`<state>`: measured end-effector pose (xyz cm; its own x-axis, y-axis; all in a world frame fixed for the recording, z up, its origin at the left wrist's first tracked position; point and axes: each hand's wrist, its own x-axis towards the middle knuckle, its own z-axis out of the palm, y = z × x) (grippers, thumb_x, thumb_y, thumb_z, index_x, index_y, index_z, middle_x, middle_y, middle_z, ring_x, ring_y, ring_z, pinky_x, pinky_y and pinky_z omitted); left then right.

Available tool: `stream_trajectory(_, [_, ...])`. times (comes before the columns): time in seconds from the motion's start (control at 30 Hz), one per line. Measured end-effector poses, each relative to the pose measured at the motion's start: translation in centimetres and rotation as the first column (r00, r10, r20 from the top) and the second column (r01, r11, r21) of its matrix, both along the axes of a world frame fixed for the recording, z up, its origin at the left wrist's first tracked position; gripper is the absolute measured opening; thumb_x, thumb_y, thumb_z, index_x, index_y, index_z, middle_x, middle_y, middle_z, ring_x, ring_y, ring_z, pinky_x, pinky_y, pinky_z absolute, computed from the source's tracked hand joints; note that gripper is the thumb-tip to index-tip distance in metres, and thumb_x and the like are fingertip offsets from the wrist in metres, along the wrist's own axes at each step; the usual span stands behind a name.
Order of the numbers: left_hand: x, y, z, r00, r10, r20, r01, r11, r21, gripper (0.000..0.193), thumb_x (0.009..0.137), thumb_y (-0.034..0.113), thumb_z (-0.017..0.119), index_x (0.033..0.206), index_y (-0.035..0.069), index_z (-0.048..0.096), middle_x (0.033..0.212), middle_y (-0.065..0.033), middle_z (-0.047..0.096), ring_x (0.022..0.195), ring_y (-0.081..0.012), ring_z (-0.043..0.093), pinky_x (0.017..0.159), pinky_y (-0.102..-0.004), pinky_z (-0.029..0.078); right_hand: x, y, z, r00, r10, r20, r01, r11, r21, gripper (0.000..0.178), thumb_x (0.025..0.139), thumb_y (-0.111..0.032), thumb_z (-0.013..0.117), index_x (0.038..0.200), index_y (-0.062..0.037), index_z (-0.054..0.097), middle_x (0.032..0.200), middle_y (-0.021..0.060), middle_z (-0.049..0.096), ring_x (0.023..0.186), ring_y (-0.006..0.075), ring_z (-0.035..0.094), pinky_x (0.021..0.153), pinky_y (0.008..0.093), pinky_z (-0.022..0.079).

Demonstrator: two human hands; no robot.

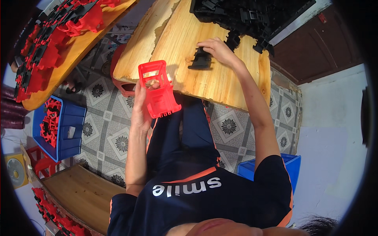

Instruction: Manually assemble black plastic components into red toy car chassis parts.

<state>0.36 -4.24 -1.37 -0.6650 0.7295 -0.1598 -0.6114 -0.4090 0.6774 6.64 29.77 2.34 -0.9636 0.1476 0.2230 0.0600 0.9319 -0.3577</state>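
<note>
My left hand (140, 105) grips a red plastic housing (160, 101) by its left side, in front of the table's near edge. The housing has a rectangular opening in its upper part and a row of small teeth along its bottom; some fingers show through the opening. Over the wooden table (177, 51), my right hand (219, 51) has its fingers closed on the upper end of a black plastic part (201, 60). The underside of that grip is hidden. The two pieces are apart.
A heap of black parts (252, 19) covers the table's far right. Red and black assemblies (55, 47) crowd another table at left. Below it stands a blue crate (67, 137) of similar pieces. A red stool (125, 88) sits by the table's left edge, a blue bin (291, 165) near my right elbow.
</note>
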Motion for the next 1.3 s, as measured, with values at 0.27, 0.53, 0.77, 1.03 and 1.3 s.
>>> stream_trajectory(0.27, [-0.2,-0.5,-0.7,0.981,0.181,-0.065,-0.182,0.983,-0.003,0.079,0.09,0.031,0.069,0.15,0.012,0.02,0.134,-0.0146,0.053,0.125,-0.0271,0.052,0.103,-0.0466,0.046,3.7,-3.7,0.0,0.994,-0.098,0.043,0.104,0.98,-0.168,0.024,0.084,-0.013,0.071,0.103,0.0019,0.067,0.079,0.008,0.061,0.074,0.0183,0.06,0.069,0.0279,0.047])
stream_trajectory(0.53, [1.0,0.7,-0.4,0.97,0.221,-0.106,-0.205,0.968,0.147,0.096,0.088,0.011,0.072,0.155,0.014,0.002,0.136,-0.0108,0.048,0.125,-0.0214,0.049,0.108,-0.0397,0.039,6.4,-20.3,2.2,0.882,-0.266,-0.389,0.15,0.94,-0.305,0.029,0.079,-0.024,0.081,0.088,-0.0013,0.065,0.068,0.0053,0.054,0.053,0.0147,0.054,0.048,0.029,0.045])
stream_trajectory(0.77, [1.6,0.4,-0.2,0.972,0.182,-0.148,-0.158,0.974,0.161,0.106,0.085,0.009,0.074,0.155,0.017,-0.005,0.148,-0.0156,0.032,0.135,-0.0283,0.04,0.109,-0.0438,0.039,5.1,-21.9,1.3,0.854,-0.213,-0.475,0.135,0.972,-0.193,0.025,0.077,-0.014,0.082,0.086,0.0008,0.064,0.067,0.0048,0.053,0.052,0.0111,0.05,0.046,0.0263,0.042])
stream_trajectory(1.03, [1.9,0.6,0.4,0.966,0.136,-0.22,-0.114,0.987,0.109,0.111,0.081,0.011,0.075,0.155,0.014,-0.008,0.151,-0.0198,0.027,0.136,-0.0306,0.038,0.11,-0.0452,0.038,5.4,-20.6,1.5,0.894,-0.203,-0.399,0.11,0.964,-0.244,0.036,0.079,-0.028,0.081,0.094,0.0004,0.065,0.079,0.0101,0.063,0.058,0.0219,0.062,0.054,0.0302,0.051])
stream_trajectory(1.3, [1.5,0.5,1.6,0.846,0.185,-0.499,-0.268,0.958,-0.1,0.071,0.098,0.026,0.051,0.154,0.003,0.015,0.148,-0.0185,0.031,0.134,-0.0243,0.036,0.111,-0.0348,0.031,0.0,-20.1,1.4,0.959,-0.188,-0.211,-0.136,0.348,-0.927,0.04,0.091,-0.023,0.071,0.118,0.0048,0.061,0.103,0.0078,0.066,0.091,0.0137,0.063,0.079,0.0265,0.052])
